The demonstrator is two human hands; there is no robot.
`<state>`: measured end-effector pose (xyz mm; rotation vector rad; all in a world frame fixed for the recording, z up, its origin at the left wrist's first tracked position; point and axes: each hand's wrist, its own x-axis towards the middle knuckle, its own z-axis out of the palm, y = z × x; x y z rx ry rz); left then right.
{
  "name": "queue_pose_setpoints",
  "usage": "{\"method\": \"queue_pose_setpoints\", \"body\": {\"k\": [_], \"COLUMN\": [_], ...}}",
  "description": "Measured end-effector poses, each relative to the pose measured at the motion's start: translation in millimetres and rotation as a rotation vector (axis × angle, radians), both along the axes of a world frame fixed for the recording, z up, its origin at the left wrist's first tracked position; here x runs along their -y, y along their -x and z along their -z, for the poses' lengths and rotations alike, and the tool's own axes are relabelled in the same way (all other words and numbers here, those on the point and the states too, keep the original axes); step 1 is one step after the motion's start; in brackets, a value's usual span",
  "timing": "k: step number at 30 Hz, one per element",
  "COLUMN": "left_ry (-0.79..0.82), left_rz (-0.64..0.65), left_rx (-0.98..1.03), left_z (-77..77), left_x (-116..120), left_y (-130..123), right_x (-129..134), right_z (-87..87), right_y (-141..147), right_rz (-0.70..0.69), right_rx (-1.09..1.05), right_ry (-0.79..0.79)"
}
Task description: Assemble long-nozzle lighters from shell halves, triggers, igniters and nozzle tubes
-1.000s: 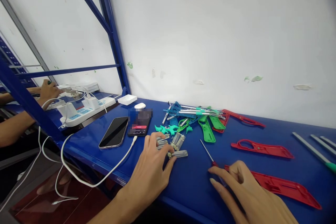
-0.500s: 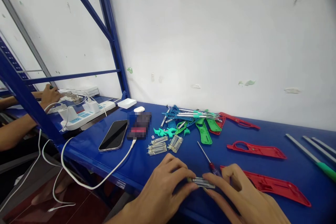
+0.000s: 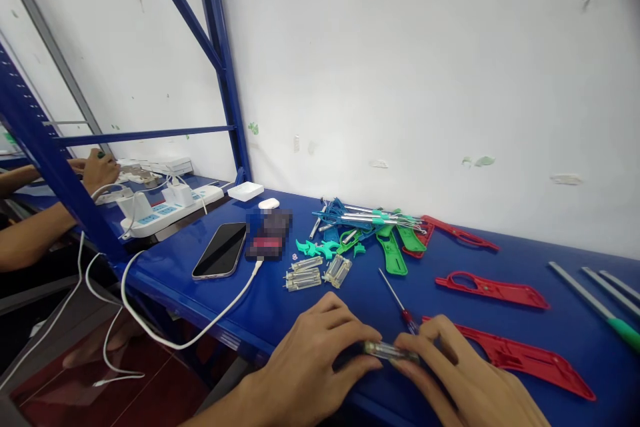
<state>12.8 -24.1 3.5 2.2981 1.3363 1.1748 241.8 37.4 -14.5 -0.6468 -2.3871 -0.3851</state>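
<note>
A small clear part with metal in it (image 3: 385,351) is held level between both hands near the table's front edge. My left hand (image 3: 320,353) pinches its left end between thumb and fingers. My right hand (image 3: 460,367) has its fingers closed on the right end. Just behind my right hand lies a screwdriver (image 3: 399,296) with a red handle, partly hidden by the fingers. A red plastic handle piece (image 3: 540,361) rests beside and partly behind my right hand. Several similar clear parts (image 3: 303,275) lie beyond my left hand.
Behind are turquoise pieces (image 3: 317,249), green handles (image 3: 393,252) and a pile of metal rods (image 3: 370,217). A phone (image 3: 220,251), a cable (image 3: 187,345) and a blue frame post (image 3: 227,73) stand left. Another person's hand (image 3: 100,172) is at far left.
The view has shifted slightly. The clear part has turned a little in my fingers, and my right-hand fingers now cover more of its right end.
</note>
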Motion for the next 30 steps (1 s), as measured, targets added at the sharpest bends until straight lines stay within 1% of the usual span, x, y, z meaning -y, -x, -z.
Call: {"method": "queue_pose_setpoints", "body": {"k": [3,5,11,19,23,30], "left_ry": [-0.077,-0.101,-0.114,-0.141,-0.162,-0.202], "left_rz": [0.029,0.038,0.041,0.015,0.024,0.042], "left_rx": [0.02,0.015,-0.029,-0.045,-0.046,-0.042], "left_z": [2.8,4.6,7.9,10.8,11.0,10.2], "left_x": [-1.4,-2.5,-4.9,-4.6,-4.9,-4.5], "left_y": [0.2,0.7,2.2,1.6,0.5,1.0], "right_x": [0.8,1.4,2.2,3.3,1.4,-1.1], "right_z": [-0.5,0.4,4.0,-2.8,-4.4,2.7], "right_y": [-0.6,-0.2,1.1,2.3,4.5,1.4], "right_rz": [-0.009,-0.005,0.033,0.02,-0.021,-0.04], "right_rx": [-0.023,-0.021,0.025,0.058,0.052,0.038], "right_ry": [-0.021,0.001,0.089,-0.017,-0.055,-0.029]}}
